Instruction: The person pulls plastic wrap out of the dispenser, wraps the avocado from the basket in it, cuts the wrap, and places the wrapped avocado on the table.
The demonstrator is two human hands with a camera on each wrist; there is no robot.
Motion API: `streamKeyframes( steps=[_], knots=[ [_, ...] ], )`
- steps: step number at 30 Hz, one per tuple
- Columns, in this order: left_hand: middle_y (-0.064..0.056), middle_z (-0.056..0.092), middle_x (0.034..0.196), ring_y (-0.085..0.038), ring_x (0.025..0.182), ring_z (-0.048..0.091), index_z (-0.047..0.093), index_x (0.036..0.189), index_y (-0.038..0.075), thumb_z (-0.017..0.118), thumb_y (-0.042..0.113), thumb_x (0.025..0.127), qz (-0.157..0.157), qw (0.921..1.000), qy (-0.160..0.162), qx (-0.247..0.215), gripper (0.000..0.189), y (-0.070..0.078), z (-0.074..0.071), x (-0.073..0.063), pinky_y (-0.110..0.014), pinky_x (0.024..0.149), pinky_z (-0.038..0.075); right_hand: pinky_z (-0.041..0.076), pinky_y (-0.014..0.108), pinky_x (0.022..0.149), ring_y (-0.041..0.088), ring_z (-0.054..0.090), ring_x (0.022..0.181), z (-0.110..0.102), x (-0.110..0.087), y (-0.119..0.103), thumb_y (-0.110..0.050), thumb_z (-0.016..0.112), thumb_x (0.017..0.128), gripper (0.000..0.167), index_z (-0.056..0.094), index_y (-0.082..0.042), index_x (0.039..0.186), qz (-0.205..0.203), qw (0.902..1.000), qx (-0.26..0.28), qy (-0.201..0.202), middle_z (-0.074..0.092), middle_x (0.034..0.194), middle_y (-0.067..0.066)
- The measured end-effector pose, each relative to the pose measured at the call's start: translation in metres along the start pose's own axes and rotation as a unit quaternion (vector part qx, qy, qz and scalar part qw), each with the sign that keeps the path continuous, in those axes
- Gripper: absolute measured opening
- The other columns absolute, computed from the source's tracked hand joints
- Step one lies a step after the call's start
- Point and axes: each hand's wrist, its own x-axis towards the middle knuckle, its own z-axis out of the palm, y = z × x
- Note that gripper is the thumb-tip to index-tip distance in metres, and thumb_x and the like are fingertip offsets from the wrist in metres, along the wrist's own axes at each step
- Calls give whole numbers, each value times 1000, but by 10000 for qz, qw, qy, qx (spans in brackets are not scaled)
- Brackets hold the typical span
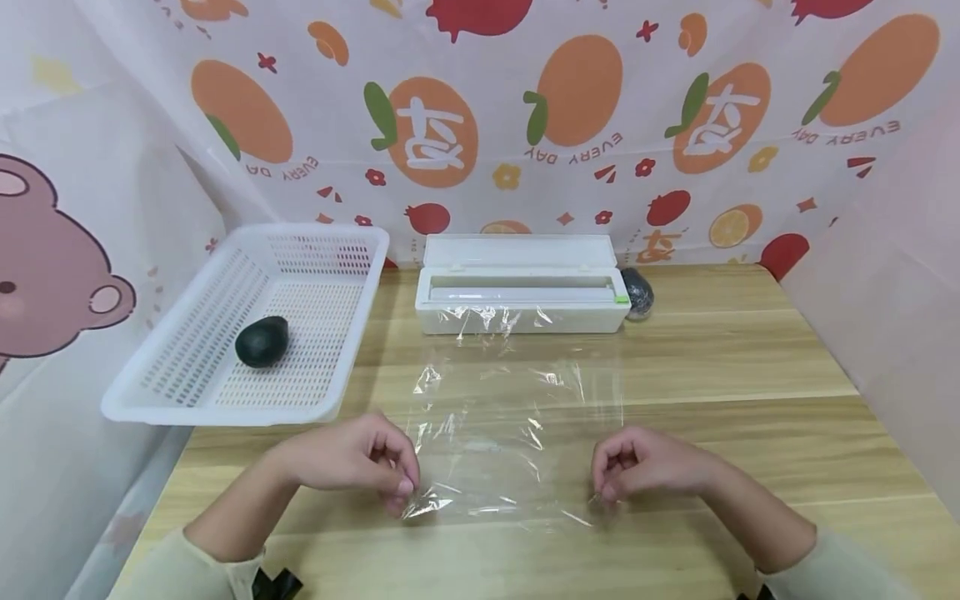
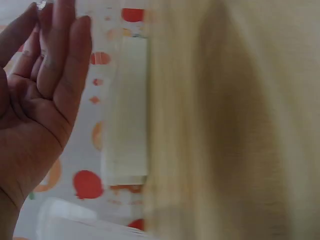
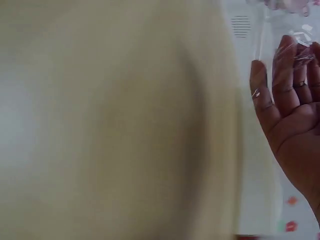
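A clear sheet of plastic wrap (image 1: pixel 487 425) stretches from a white wrap dispenser box (image 1: pixel 525 320) toward the person. At its near left corner my left hand (image 1: pixel 367 458) pinches the film between thumb and fingers. My right hand (image 1: pixel 648 467) pinches the near right corner. The dispenser's lid (image 1: pixel 517 250) stands raised, and a roll (image 1: pixel 522 294) shows inside. In the left wrist view the left hand (image 2: pixel 42 75) has film at its fingertips. Film also glints over the fingers of the right hand (image 3: pixel 295 115) in the right wrist view.
At the left stands a white perforated basket (image 1: pixel 348 333) with a dark green avocado (image 1: pixel 262 342) in it. A dark round item in shiny wrap (image 1: pixel 637 293) sits beside the dispenser's right end. Fruit-printed cloth (image 1: pixel 502 167) hangs behind the wooden table (image 1: pixel 750 350).
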Motion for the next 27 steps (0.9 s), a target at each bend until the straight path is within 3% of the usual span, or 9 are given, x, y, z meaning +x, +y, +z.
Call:
streamKeyframes(
  steps=[5, 8, 11, 13, 15, 18, 20, 22, 27],
  knots=[
    [-16, 72, 81, -16, 72, 71, 71, 93, -1, 64, 4, 91, -732, 9968, 152, 278, 9, -24, 5, 1, -42, 69, 60, 45, 15, 55, 0, 56, 64, 13, -5, 35, 2, 65, 86, 8, 65, 8, 91, 304, 9988, -139, 347, 60, 75, 30],
    [-11, 74, 80, -15, 68, 70, 73, 90, 3, 67, 4, 87, -976, 9933, 229, 570, 7, -32, 8, 0, -37, 64, 60, 45, 14, 54, -5, 52, 65, 19, -6, 43, 2, 66, 87, 4, 67, 4, 90, 62, 9971, -536, 536, 63, 75, 23],
    [-5, 73, 76, -5, 64, 64, 75, 87, 8, 71, 6, 85, -1012, 9893, 222, 1031, 5, -36, 10, -1, -26, 58, 56, 52, 20, 61, -2, 57, 73, 26, -8, 46, 1, 69, 87, 6, 70, -4, 91, -323, 9888, -1196, 831, 68, 83, 10],
    [-1, 73, 75, 0, 64, 60, 76, 85, 11, 72, 8, 85, -1017, 9860, 234, 1303, 4, -37, 10, -1, -21, 58, 53, 54, 23, 66, 2, 59, 78, 31, -9, 46, -3, 71, 87, 7, 73, -9, 91, -544, 9778, -1716, 1071, 68, 88, 2],
    [3, 72, 76, 3, 65, 58, 76, 84, 13, 73, 9, 84, -1075, 9819, 300, 1527, 5, -37, 10, -2, -19, 60, 51, 54, 24, 69, 5, 59, 81, 35, -10, 46, -7, 74, 86, 9, 75, -15, 90, -775, 9599, -2346, 1326, 65, 91, -4],
    [8, 71, 77, 3, 67, 59, 75, 82, 15, 75, 9, 82, -1176, 9774, 441, 1702, 6, -34, 9, -3, -20, 63, 53, 50, 19, 65, 2, 55, 78, 39, -11, 45, -10, 77, 84, 11, 76, -20, 88, -939, 9296, -3177, 1616, 62, 88, -10],
    [9, 70, 77, 2, 67, 58, 75, 82, 14, 76, 9, 81, -1209, 9763, 452, 1735, 5, -33, 9, -5, -20, 62, 53, 48, 16, 62, -2, 52, 74, 40, -13, 46, -8, 78, 83, 14, 75, -22, 87, -901, 9169, -3519, 1654, 61, 84, -13],
    [10, 70, 75, 2, 65, 58, 75, 83, 14, 79, 11, 79, -1251, 9767, 391, 1697, 6, -33, 9, -7, -20, 59, 52, 46, 13, 61, -7, 49, 72, 41, -16, 46, -7, 77, 83, 15, 74, -22, 86, -729, 9152, -3638, 1574, 60, 80, -15],
    [11, 66, 71, 1, 63, 57, 73, 84, 14, 84, 15, 75, -1421, 9767, 259, 1585, 14, -36, 10, -12, -19, 57, 51, 46, 10, 60, -11, 48, 70, 46, -20, 48, -9, 76, 84, 13, 74, -21, 88, -298, 9255, -3548, 1292, 58, 76, -16]
  ],
)
